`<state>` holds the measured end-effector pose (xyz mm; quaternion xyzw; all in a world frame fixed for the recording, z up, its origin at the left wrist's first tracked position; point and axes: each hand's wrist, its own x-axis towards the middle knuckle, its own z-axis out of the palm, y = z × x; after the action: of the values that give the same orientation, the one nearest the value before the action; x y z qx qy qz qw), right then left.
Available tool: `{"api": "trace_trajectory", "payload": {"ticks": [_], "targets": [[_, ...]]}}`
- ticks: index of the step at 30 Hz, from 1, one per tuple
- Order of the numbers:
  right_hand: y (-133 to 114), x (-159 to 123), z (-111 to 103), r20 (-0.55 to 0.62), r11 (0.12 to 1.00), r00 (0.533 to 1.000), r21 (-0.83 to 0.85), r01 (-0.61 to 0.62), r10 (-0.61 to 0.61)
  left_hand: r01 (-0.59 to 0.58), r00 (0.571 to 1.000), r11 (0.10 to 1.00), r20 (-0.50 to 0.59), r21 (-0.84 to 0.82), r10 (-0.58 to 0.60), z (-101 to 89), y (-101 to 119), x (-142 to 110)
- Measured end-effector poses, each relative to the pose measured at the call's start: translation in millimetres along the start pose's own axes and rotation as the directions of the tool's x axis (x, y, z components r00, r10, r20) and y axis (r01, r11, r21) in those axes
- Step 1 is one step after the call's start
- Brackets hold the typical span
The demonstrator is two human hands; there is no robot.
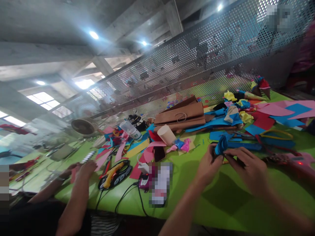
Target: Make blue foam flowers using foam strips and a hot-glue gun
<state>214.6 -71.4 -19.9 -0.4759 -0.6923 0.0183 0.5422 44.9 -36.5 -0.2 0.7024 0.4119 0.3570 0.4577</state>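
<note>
My left hand point(208, 164) and my right hand point(248, 167) meet over a green table point(221, 200). Both are closed on a curled strip of blue paper point(221, 145), which they hold between the fingertips just above the table. The left hand pinches the rolled end. The right hand grips the part beside it, fingers bent. The picture is tilted and a little blurred.
Sheets and scraps of pink, blue, red and yellow paper point(275, 114) litter the table, with brown paper bags point(180, 116), a paper cup point(166, 134), yellow-handled scissors point(277, 133) and a glue gun point(114, 172). Another person's arms point(73, 196) work at the left. A perforated metal screen point(197, 65) stands behind.
</note>
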Motion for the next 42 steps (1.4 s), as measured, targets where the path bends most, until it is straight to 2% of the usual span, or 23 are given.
{"api": "trace_trajectory", "payload": {"ticks": [7,14,19,28,39,42], "targets": [[0.7,-0.6,2.0,0.023,0.999,1.000,-0.044,0.014,-0.013,-0.033,0.999,0.999,-0.023,0.027,0.033,1.1,5.4,-1.5],[3.0,-2.9,5.6,0.045,0.997,0.998,-0.062,0.051,-0.048,-0.008,0.999,0.995,-0.050,0.100,0.013,2.2,6.0,-0.7],[2.5,-2.6,4.5,0.049,0.996,0.999,-0.082,0.022,-0.018,-0.033,0.998,0.999,-0.044,0.042,0.035,1.7,5.9,-1.1],[-1.9,0.2,2.7,0.064,0.999,0.998,-0.043,0.029,-0.027,0.050,0.998,0.999,-0.034,-0.014,-0.050,3.3,-0.1,-0.2],[1.8,-4.4,5.1,0.055,0.994,0.996,-0.089,0.071,-0.066,-0.042,0.998,0.999,-0.043,-0.004,0.042,1.4,5.6,-1.6],[2.5,-4.6,5.3,0.056,0.992,0.996,-0.101,0.075,-0.070,-0.029,0.999,1.000,-0.023,-0.009,0.029,0.8,3.8,-2.3]]}}
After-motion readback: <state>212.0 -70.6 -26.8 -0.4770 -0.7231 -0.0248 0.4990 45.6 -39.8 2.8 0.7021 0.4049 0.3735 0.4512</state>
